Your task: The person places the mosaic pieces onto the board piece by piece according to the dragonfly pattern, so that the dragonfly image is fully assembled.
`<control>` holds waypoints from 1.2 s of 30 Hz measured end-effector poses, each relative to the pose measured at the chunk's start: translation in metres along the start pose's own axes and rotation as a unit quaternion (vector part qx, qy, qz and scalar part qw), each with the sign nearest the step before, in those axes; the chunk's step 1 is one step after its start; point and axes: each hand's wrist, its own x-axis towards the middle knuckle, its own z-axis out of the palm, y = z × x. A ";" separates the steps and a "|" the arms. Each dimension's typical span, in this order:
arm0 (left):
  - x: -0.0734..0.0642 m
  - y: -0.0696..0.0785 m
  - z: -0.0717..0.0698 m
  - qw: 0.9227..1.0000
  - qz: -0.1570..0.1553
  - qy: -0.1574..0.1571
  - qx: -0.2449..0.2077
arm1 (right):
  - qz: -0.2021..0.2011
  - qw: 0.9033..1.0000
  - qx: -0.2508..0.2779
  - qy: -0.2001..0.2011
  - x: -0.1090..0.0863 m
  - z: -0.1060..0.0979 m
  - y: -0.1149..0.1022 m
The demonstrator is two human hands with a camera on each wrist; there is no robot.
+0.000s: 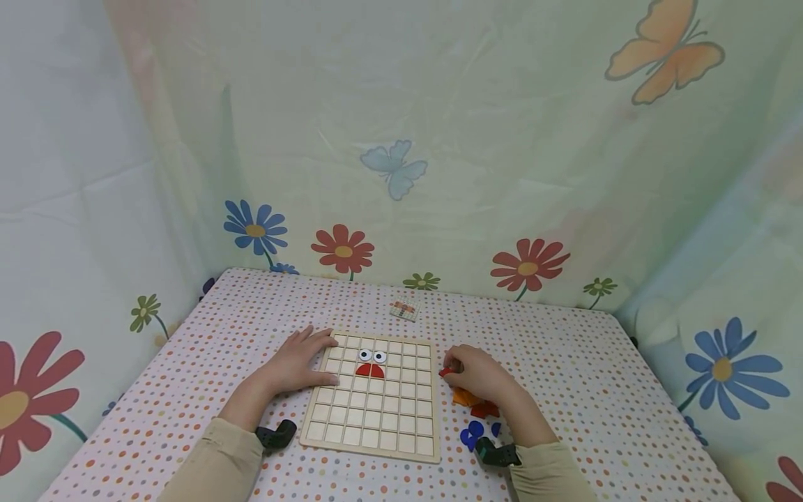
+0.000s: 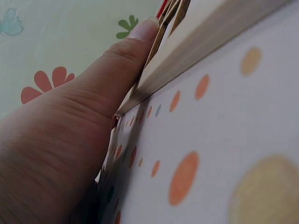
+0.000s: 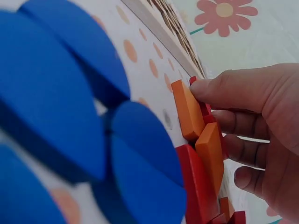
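My left hand [image 1: 297,359] rests against the left edge of a wooden grid board [image 1: 373,422], its thumb lying on the rim in the left wrist view. Two round eye pieces [image 1: 373,356] sit side by side in upper cells of the board, and two red quarter-round pieces [image 1: 370,371] lie just below them. Right of the board, my right hand [image 1: 479,373] pinches a red piece [image 1: 446,371] between thumb and fingers. Its exact shape is mostly hidden. Under and beside this hand are orange pieces [image 3: 188,112] and red pieces [image 3: 194,179].
Several blue rounded pieces [image 1: 470,438] lie nearer me, by the right wrist. A small patterned card [image 1: 404,310] lies beyond the board. Dotted cloth [image 1: 564,390] covers the table, and printed curtains [image 1: 452,174] hang around its back and sides.
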 end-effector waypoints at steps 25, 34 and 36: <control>0.001 0.000 0.000 1.000 -0.011 -0.002 -0.004 | -0.124 0.992 0.001 0.000 0.016 0.028 -0.087; 0.001 0.000 -0.001 1.000 -0.003 -0.006 0.003 | -0.128 0.991 -0.029 -0.003 0.024 0.054 -0.116; 0.001 0.000 -0.001 1.000 0.000 -0.005 0.005 | -0.126 0.991 -0.035 0.001 0.024 0.059 -0.118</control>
